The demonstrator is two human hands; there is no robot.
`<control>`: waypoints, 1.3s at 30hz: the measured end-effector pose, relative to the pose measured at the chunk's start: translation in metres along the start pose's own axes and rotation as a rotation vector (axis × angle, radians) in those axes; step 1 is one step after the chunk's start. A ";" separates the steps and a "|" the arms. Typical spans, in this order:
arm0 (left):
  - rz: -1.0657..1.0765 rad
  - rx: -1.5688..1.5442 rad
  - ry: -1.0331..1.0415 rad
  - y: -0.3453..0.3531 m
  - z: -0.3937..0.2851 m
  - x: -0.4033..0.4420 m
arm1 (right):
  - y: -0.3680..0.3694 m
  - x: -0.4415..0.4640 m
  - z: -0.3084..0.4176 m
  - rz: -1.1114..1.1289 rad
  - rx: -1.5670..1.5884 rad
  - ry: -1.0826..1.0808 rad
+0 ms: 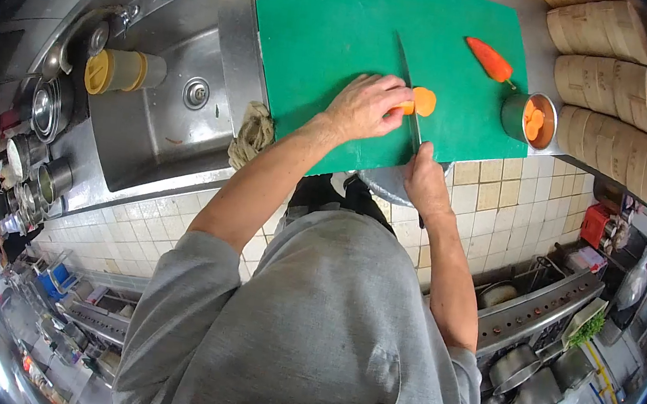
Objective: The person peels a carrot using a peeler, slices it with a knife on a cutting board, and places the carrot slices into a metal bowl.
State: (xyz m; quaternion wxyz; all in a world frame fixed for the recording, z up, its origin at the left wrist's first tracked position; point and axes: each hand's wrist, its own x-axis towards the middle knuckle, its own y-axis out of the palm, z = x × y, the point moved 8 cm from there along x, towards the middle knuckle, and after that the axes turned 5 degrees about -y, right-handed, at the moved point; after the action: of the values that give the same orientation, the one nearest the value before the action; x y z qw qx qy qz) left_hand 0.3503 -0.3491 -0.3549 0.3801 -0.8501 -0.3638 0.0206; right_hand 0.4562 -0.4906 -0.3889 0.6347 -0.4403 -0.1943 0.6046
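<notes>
On the green cutting board (333,51), my left hand (370,105) holds a piece of carrot (407,108) with its fingers curled over it. My right hand (428,183) is wrapped round the handle of a knife (405,64), whose long blade points toward the board's far side. The blade stands between the held carrot and orange carrot slices (424,101) just to its right. A red pepper (490,60) lies near the board's right side. Below it, a metal container (518,116) holds several orange slices.
Bamboo steamers (609,151) stand along the right. At the left is a metal sink (176,125) with yellow-lidded containers (123,72) by it. A crumpled cloth (252,136) lies between sink and board. Pots (55,177) line the far left.
</notes>
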 end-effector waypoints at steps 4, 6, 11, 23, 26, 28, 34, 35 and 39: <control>-0.020 0.095 -0.054 -0.007 0.002 -0.010 | -0.009 -0.007 0.002 -0.019 -0.020 -0.014; -0.014 0.015 -0.053 -0.005 0.004 -0.007 | -0.014 -0.016 0.004 -0.027 -0.029 -0.013; 0.011 0.013 -0.077 0.001 0.008 -0.006 | -0.032 -0.030 0.018 -0.054 -0.010 -0.027; 0.031 0.058 -0.084 0.004 0.010 -0.006 | -0.031 -0.046 0.021 -0.042 -0.017 0.019; 0.053 0.070 -0.087 0.005 0.008 -0.005 | -0.027 -0.048 0.019 -0.028 -0.021 0.020; 0.057 0.073 -0.091 0.006 0.008 -0.006 | -0.025 -0.049 0.019 -0.012 -0.015 0.041; 0.039 0.047 -0.075 0.006 0.008 -0.007 | 0.002 -0.029 0.002 -0.017 0.011 0.024; 0.040 0.044 -0.070 0.006 0.008 -0.007 | 0.008 -0.021 -0.004 -0.015 -0.024 0.024; -0.002 0.040 -0.037 0.002 0.006 -0.008 | 0.003 -0.007 -0.003 -0.027 0.021 -0.043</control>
State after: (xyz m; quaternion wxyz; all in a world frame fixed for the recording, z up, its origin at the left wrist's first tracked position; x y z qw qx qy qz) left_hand 0.3441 -0.3517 -0.3625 0.3900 -0.8415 -0.3713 0.0432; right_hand 0.4552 -0.4986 -0.3911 0.6431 -0.4179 -0.2072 0.6073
